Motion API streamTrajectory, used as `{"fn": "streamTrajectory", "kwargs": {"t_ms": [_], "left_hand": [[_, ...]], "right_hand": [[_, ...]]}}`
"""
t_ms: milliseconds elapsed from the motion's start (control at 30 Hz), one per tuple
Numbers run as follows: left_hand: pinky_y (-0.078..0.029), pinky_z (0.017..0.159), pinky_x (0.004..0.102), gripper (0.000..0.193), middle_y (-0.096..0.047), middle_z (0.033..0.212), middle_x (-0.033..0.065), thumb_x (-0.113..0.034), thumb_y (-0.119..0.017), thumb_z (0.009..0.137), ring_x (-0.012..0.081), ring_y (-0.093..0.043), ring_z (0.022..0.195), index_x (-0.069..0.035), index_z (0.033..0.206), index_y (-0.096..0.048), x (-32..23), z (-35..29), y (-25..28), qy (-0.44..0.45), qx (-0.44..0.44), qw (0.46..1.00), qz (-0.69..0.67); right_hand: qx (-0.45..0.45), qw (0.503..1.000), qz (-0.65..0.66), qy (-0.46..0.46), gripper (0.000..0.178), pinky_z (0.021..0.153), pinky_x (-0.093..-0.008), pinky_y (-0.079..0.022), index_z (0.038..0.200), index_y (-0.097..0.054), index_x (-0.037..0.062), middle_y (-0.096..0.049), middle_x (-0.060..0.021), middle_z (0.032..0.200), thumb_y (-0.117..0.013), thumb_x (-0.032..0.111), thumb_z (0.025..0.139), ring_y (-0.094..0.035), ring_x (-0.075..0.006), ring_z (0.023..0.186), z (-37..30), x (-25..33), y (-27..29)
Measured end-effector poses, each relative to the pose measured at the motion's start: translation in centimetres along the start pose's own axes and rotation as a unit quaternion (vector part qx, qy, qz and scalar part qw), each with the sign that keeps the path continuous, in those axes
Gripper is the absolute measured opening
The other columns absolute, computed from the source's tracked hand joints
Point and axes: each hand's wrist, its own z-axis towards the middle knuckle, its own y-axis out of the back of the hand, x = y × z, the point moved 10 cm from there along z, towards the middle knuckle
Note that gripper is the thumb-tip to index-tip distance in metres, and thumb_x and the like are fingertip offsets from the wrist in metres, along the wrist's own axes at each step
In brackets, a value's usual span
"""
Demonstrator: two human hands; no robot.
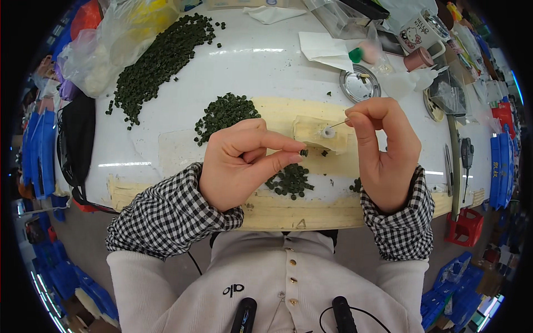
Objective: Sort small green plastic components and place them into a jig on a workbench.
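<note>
Between the thumb and forefinger of my left hand [239, 158] is a small dark green piece [303, 152]. My right hand [386, 147] pinches a thin needle-like rod [341, 123], its tip at a small white round holder [328, 132]. That holder sits on a block wrapped in yellowish tape [308, 131], and what is inside it is too small to tell. A small heap of dark green pieces [291, 182] lies just below my left fingertips. Farther back, a larger heap [227, 114] of the same pieces lies beyond my left hand.
A long pile of green pieces [161, 64] and plastic bags [94, 61] fill the far left. At the far right are a metal ashtray [350, 89], a pink spool [418, 59], a white mug [419, 34] and white paper [323, 49]. Tweezers [448, 169] lie right.
</note>
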Motion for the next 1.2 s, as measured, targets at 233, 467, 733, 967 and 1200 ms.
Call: {"fn": "streamTrajectory", "kwargs": {"t_ms": [233,467,733,967,1200], "left_hand": [[-0.030,0.054,0.0199,0.019,-0.034,0.060,-0.0063,0.001,-0.073,0.074,0.0041,-0.033,0.057,-0.002,0.093,-0.070,0.2,0.0,0.5,0.001,-0.022,1.000,-0.014],[-0.031,0.056,0.0200,0.019,-0.032,0.060,-0.0070,0.001,-0.072,0.075,0.0046,-0.034,0.058,-0.001,0.094,-0.069,0.0,0.0,1.6,0.021,-0.068,0.997,-0.038],[-0.028,0.051,0.0187,0.018,-0.037,0.064,-0.0058,-0.002,-0.071,0.078,0.0016,-0.031,0.054,-0.005,0.096,-0.070,0.1,-0.1,1.8,-0.010,-0.078,0.996,-0.039],[-0.029,0.055,0.0205,0.019,-0.032,0.060,-0.0065,0.002,-0.072,0.075,0.0049,-0.034,0.058,-0.002,0.094,-0.069,-0.1,-0.1,1.9,-0.003,-0.080,0.997,-0.018],[-0.027,0.054,0.0207,0.021,-0.032,0.060,-0.0059,0.003,-0.071,0.076,0.0051,-0.032,0.058,-0.005,0.096,-0.071,-0.6,-0.2,1.9,-0.044,-0.079,0.996,0.007]], "right_hand": [[0.065,0.986,-0.143,0.061,0.013,0.060,-0.0332,-0.046,0.086,-0.059,0.0018,-0.058,-0.0101,0.078,-0.067,0.001,0.076,-0.056,-0.0263,0.068,0.0,0.2,-1.9],[0.070,0.996,-0.041,0.038,0.028,0.058,-0.0296,-0.046,0.101,-0.065,0.0006,-0.058,-0.0103,0.082,-0.068,-0.004,0.074,-0.056,-0.0230,0.067,-0.4,2.6,-1.0],[0.141,0.987,0.080,0.009,0.036,0.057,-0.0248,-0.046,0.114,-0.062,-0.0001,-0.057,-0.0100,0.083,-0.062,-0.007,0.079,-0.056,-0.0174,0.066,-1.6,2.1,-3.8],[0.154,0.982,0.110,-0.002,0.036,0.059,-0.0236,-0.046,0.116,-0.061,0.0001,-0.058,-0.0099,0.083,-0.061,-0.007,0.080,-0.056,-0.0164,0.066,-1.7,1.8,-4.2],[0.166,0.974,0.146,-0.036,0.035,0.061,-0.0222,-0.046,0.116,-0.061,0.0002,-0.059,-0.0095,0.084,-0.060,-0.006,0.081,-0.057,-0.0161,0.068,-2.1,1.2,-4.7]]}}
